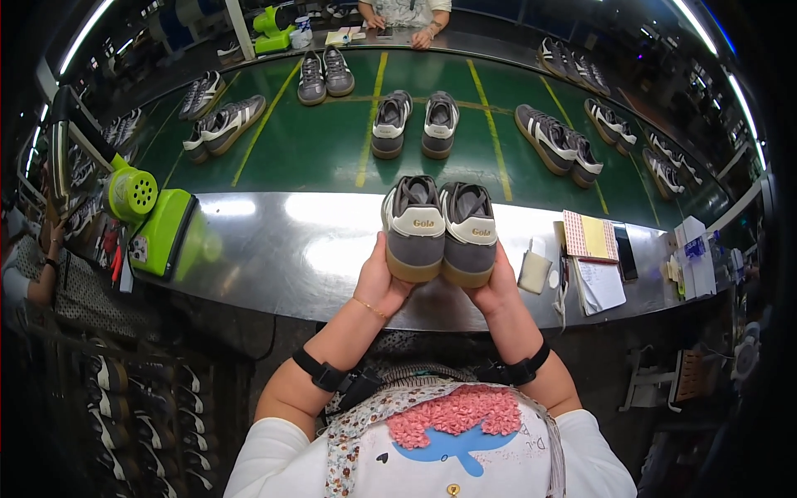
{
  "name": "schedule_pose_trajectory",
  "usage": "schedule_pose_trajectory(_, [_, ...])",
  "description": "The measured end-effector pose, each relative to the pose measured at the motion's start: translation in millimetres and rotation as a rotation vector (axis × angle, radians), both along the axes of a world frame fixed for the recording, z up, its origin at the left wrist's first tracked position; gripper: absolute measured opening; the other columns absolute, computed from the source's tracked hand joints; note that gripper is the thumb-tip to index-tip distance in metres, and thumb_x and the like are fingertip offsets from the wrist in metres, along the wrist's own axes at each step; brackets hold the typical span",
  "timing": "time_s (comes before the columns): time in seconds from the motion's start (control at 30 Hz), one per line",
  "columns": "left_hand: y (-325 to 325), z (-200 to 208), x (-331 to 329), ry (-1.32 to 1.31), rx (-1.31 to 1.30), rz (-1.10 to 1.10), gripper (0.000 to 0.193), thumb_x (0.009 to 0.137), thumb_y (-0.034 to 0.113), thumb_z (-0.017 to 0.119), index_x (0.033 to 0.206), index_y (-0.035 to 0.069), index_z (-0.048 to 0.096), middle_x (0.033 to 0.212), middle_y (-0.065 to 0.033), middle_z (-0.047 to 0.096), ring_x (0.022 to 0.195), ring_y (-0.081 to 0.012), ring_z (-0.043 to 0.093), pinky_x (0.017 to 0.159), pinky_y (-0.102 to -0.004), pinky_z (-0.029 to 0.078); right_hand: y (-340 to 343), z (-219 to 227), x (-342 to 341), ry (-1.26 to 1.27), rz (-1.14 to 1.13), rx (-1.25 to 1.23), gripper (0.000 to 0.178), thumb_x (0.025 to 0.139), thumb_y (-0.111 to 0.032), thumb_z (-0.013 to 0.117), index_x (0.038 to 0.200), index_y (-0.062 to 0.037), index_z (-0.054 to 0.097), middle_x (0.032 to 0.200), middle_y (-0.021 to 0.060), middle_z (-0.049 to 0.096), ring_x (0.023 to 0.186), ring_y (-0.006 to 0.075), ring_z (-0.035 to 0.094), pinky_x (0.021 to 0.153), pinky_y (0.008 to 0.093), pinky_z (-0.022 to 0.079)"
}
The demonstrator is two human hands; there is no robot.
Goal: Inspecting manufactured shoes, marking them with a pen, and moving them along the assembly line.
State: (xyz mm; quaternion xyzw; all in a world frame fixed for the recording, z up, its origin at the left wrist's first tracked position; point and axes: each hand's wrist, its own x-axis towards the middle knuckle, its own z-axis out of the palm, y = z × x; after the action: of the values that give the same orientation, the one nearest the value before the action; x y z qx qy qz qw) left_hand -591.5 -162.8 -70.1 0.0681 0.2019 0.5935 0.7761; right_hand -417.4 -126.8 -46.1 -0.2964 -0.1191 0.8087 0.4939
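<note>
Two grey sneakers with white heel tabs and gum-coloured soles are held side by side over the metal table edge, heels toward me. My left hand point(384, 278) is closed around the left sneaker point(415, 242) from its outer side and below. Around the right sneaker point(470, 241) my right hand point(496, 282) is wrapped in the same way. Most of the fingers are hidden under the soles. The two shoes touch or nearly touch along their inner sides. Just beyond them, another grey pair point(390, 124) stands on the green conveyor belt, heels toward me.
The green belt point(315, 149) with yellow lines carries several more sneaker pairs. A lime-green machine point(162, 232) stands on the metal table point(266, 274) at left. Notebooks point(594, 270), a phone point(626, 253) and a white box point(696, 257) lie at right. A co-worker point(407, 17) sits across.
</note>
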Motion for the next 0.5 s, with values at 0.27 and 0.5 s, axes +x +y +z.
schedule_pose_trajectory(0.27, [3,-5,-9,0.028,-0.028,0.013,0.048,0.096,0.041,0.019,0.126,0.009,0.038,0.124,-0.01,0.046,0.112,-0.0255,0.047,0.093,-0.0424,0.041,8,-22,-7,-0.014,-0.012,0.0,0.043,0.096,-0.034,0.027,0.119,-0.0025,0.044,0.119,0.0121,0.051,0.108,0.0251,0.05,0.093,0.039,0.041])
schedule_pose_trajectory(0.5, [3,-12,-17,0.049,-0.075,0.07,0.045,0.096,0.038,0.023,0.123,0.008,0.041,0.121,-0.0089,0.049,0.11,-0.0233,0.049,0.093,-0.0394,0.041,7,-32,-15,0.008,-0.037,0.007,0.04,0.094,-0.034,0.033,0.116,-0.0044,0.048,0.114,0.0103,0.055,0.103,0.0244,0.054,0.091,0.0391,0.043])
